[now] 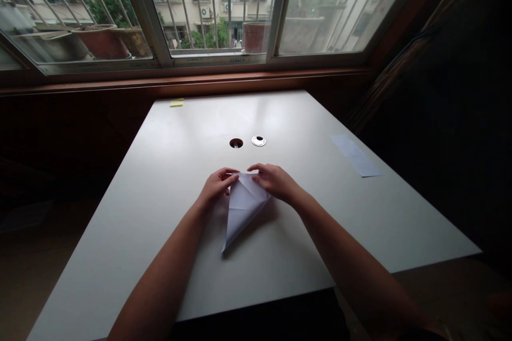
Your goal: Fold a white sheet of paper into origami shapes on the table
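A folded sheet of white paper (244, 205) is held just above the table, its long point angled down toward me and to the left. My left hand (218, 184) pinches its upper left corner between thumb and fingers. At the upper right edge, my right hand (274, 180) grips the paper with the thumb on the near face, while the index finger reaches out to the left along the top. Crease lines cross the paper's face. The fingers behind the sheet are partly hidden.
The white table (152, 192) has a round cable hole (236, 143) with its metal cover (258, 141) beside it. A strip of paper (356, 156) lies near the right edge, and a yellow slip (176, 102) at the far left corner. A barred window (216, 10) stands beyond.
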